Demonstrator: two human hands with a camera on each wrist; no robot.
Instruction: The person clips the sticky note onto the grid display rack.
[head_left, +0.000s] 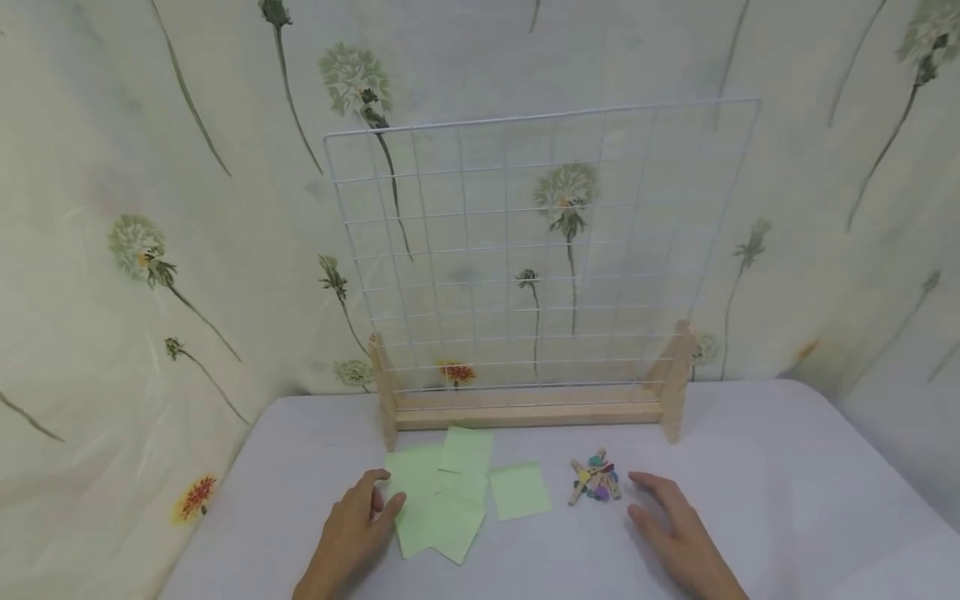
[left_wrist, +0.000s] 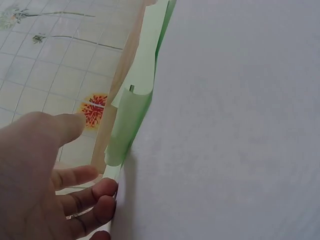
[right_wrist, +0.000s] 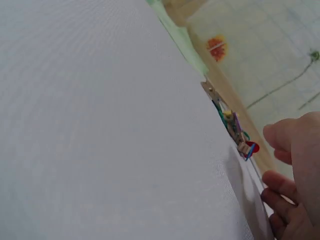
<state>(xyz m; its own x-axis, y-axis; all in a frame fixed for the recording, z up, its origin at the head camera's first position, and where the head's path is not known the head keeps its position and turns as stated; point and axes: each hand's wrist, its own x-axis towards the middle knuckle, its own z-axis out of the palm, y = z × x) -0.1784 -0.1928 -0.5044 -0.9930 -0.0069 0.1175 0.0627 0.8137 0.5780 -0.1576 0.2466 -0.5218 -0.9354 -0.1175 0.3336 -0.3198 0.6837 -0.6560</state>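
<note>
My left hand (head_left: pixel 356 523) rests at the left edge of several overlapping green paper sheets (head_left: pixel 435 500), fingers loosely bent and holding nothing. One more green square of paper (head_left: pixel 521 491) lies to their right. Beside it is a small heap of wooden clothespins (head_left: pixel 596 477) with coloured decorations. To the right of that heap lies my right hand (head_left: pixel 672 529), thumb and fingers apart, with nothing in it. In the left wrist view the green sheets (left_wrist: pixel 131 117) curl up near the fingers. The right wrist view shows the clothespins (right_wrist: pixel 232 125) just beyond the thumb.
Behind the papers stands a white wire grid (head_left: pixel 506 242) held upright in a wooden stand (head_left: pixel 532 414). A white cloth covers the table (head_left: pixel 780 492). A flower-printed curtain (head_left: pixel 187 167) hangs at the back and sides.
</note>
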